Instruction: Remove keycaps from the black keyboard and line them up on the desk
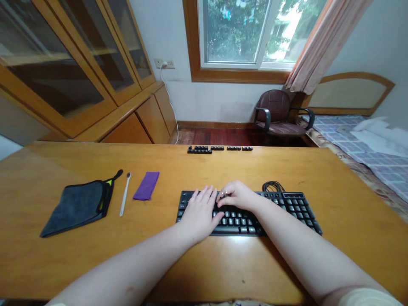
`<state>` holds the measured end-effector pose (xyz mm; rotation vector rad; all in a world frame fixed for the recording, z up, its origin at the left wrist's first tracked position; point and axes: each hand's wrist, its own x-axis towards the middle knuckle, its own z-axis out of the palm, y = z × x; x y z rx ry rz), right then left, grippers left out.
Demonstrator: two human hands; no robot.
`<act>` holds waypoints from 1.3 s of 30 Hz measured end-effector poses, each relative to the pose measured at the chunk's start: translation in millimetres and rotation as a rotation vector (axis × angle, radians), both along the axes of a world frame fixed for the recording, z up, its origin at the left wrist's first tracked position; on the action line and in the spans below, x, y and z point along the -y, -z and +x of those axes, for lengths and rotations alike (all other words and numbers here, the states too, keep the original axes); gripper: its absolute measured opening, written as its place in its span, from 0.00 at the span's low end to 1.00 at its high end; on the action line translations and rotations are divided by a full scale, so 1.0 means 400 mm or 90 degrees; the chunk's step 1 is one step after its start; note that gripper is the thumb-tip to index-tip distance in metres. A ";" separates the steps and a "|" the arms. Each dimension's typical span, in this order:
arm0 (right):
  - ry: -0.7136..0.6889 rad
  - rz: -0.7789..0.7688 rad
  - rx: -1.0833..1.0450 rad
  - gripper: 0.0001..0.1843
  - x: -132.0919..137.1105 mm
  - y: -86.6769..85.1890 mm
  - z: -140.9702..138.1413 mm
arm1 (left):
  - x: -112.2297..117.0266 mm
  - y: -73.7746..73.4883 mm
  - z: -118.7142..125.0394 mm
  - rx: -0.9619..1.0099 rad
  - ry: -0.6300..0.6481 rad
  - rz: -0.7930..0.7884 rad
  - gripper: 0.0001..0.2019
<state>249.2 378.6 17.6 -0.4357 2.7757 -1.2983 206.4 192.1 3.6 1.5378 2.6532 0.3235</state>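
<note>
A black keyboard [234, 230] lies on the wooden desk in front of me. My left hand [200, 211] rests on its left part, palm down with fingers stretched out. Over the upper keys, just right of the left fingers, my right hand [237, 196] is bent with its thumb and fingers curled together. Small metallic glints show at its fingertips; what it pinches is too small to name. Loose black keycaps [199, 151] stand in short rows along the desk's far edge. Behind the keyboard sits its coiled black cable [273, 186].
On the desk's left side lie a dark grey cloth [81, 204] with black edging, a white toothbrush [125, 195] and a folded purple cloth [146, 185]. Past the desk are a glass-door cabinet [111, 97], a brown armchair [277, 110] and a bed [366, 140].
</note>
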 end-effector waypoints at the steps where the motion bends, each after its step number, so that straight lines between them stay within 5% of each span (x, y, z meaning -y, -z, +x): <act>1: 0.001 0.034 -0.034 0.19 0.005 0.002 0.000 | 0.000 0.001 -0.001 0.000 0.002 0.002 0.32; 5: 0.058 0.189 -0.120 0.19 0.016 0.004 0.004 | 0.000 0.003 0.000 0.001 0.008 0.003 0.31; 9: 0.070 0.204 -0.156 0.16 0.017 0.008 0.008 | -0.001 0.004 0.002 0.000 0.005 0.003 0.32; 19: 0.344 -0.067 -0.225 0.17 -0.017 -0.008 0.003 | -0.002 0.004 0.004 0.029 0.000 0.006 0.33; 24: 0.375 -0.168 -0.204 0.19 -0.019 0.022 -0.003 | -0.018 -0.054 -0.012 0.141 -0.058 0.048 0.33; 29: 0.404 -0.247 -0.208 0.20 -0.029 0.032 -0.003 | -0.091 -0.105 -0.057 0.377 -0.081 0.222 0.27; 33: 0.444 -0.293 -0.236 0.21 -0.035 0.023 -0.001 | -0.143 -0.075 -0.062 0.543 -0.112 0.358 0.19; 39: 0.470 -0.286 -0.249 0.22 -0.035 0.008 0.003 | -0.146 -0.017 -0.063 0.706 -0.095 0.463 0.15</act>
